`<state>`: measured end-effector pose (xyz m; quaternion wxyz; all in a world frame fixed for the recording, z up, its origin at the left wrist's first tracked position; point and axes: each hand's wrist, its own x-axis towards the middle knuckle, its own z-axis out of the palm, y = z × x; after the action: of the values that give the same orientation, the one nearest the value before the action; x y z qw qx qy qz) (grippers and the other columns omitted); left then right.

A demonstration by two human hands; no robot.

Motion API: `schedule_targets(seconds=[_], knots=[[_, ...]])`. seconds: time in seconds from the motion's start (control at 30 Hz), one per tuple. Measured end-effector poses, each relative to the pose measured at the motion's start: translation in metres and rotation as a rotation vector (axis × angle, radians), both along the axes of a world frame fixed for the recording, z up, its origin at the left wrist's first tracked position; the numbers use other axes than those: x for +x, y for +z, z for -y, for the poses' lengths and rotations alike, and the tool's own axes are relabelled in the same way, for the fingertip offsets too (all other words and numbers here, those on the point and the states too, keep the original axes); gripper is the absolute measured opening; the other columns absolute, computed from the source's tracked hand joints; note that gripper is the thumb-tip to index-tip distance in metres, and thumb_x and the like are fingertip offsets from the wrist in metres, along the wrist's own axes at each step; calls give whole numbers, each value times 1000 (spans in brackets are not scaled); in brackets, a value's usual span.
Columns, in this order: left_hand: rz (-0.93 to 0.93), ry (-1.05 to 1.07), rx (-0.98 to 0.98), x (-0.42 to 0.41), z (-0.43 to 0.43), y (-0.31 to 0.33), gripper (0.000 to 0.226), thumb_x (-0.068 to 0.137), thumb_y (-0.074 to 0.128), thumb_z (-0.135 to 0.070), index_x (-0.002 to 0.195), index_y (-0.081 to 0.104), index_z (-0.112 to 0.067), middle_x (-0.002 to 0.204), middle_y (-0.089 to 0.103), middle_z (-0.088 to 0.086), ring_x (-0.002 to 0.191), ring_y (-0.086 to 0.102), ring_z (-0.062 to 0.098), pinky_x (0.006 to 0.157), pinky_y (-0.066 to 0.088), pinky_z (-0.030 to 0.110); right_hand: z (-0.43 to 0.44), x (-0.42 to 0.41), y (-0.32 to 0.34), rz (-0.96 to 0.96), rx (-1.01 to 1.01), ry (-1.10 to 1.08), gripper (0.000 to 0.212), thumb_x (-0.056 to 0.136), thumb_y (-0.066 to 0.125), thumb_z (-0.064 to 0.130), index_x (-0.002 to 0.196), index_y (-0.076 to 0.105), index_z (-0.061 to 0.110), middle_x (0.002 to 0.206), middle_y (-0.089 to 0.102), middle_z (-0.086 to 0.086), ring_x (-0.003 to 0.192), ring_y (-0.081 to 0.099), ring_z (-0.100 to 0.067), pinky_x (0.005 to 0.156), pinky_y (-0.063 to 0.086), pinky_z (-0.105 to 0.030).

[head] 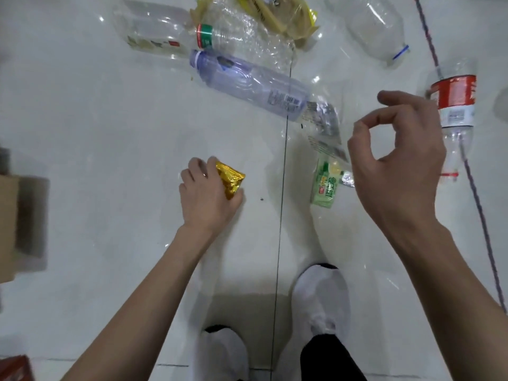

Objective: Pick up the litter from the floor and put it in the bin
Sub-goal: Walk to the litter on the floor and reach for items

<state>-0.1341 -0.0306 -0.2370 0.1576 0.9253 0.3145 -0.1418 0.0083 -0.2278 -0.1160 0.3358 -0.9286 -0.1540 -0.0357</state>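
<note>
Though apart, bottle (247, 83) beyond gold wrapper (230, 178)

the widest bare floor (110, 160) lies left of the left hand (209, 193) and reaches to the cardboard box (11, 224) at the left edge. a narrower bare strip follows the tile joint between the gold wrapper (229, 178) gripped in that hand and the green wrapper (325, 185). farther ahead the way is crowded: the purple-tinted bottle (247, 81) lies slantwise across the middle, with a green-banded clear bottle (220, 37) and a yellow bag (275, 15) packed just behind it. on the right, the red-label bottle (455, 105) and a purple cord (472, 188) hem in the hovering right hand (398, 160). two white-covered feet (321, 298) stand on the near floor.
</note>
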Motion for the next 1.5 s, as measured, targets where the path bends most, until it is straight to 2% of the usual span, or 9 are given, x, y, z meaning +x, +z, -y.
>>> schedule_targets(seconds=[0.2,0.4,0.7,0.87,0.97,1.1,1.3,1.43,1.5], knots=[[96,14,-79,17,9,-7,49,72,64,-19,118,49,-12,108,48,13,92,48,34,75,47,46,-1,14,-14,57,8,18,9,92,60,16,93,63,7,125,58,-14,121,47,-8,96,29,-6],[151,6,-194,19,4,39,42,85,59,-16,127,55,-13,121,49,14,103,53,35,82,50,47,1,17,29,79,22,23,9,91,61,14,92,64,6,123,60,-15,121,52,-14,97,32,-11],[381,18,-325,43,13,325,45,86,58,-15,131,51,-19,126,41,1,103,56,19,87,51,36,21,-11,254,-37,122,-75,6,89,62,14,91,64,9,122,59,-13,119,57,-23,100,43,-27],[510,-111,-343,62,34,520,43,88,61,-15,129,52,-19,118,38,-7,100,52,9,82,48,28,37,-23,423,-62,191,-176,11,90,64,14,89,58,22,123,58,-9,117,56,-20,97,36,-13],[553,-160,-381,68,48,630,41,89,60,-20,129,52,-21,117,39,-7,97,52,9,80,48,26,48,-34,518,-40,221,-254,6,90,64,12,89,61,17,122,58,-8,113,56,-16,94,31,-6],[599,-267,-403,67,69,739,43,89,61,-15,130,52,-16,124,45,2,95,41,-8,82,35,4,66,-60,611,21,232,-366,1,89,62,16,90,61,17,122,58,-6,110,53,-11,95,31,-8],[594,-447,-515,46,124,821,42,91,60,-22,132,51,-23,123,41,-8,97,53,7,85,49,30,107,-132,687,27,257,-590,9,90,65,13,90,61,21,122,56,1,118,54,-13,96,32,-8],[557,-592,-556,26,182,831,43,91,60,-21,132,50,-21,125,41,-5,96,43,-8,84,33,0,149,-187,695,-7,299,-750,17,90,65,16,85,58,30,122,54,6,120,52,-9,98,28,-3],[526,-661,-584,11,216,826,43,91,60,-21,133,50,-21,124,42,-4,96,43,-5,83,33,-1,174,-216,691,-45,314,-827,21,90,64,18,83,55,36,123,52,10,122,49,-4,97,25,-1]])
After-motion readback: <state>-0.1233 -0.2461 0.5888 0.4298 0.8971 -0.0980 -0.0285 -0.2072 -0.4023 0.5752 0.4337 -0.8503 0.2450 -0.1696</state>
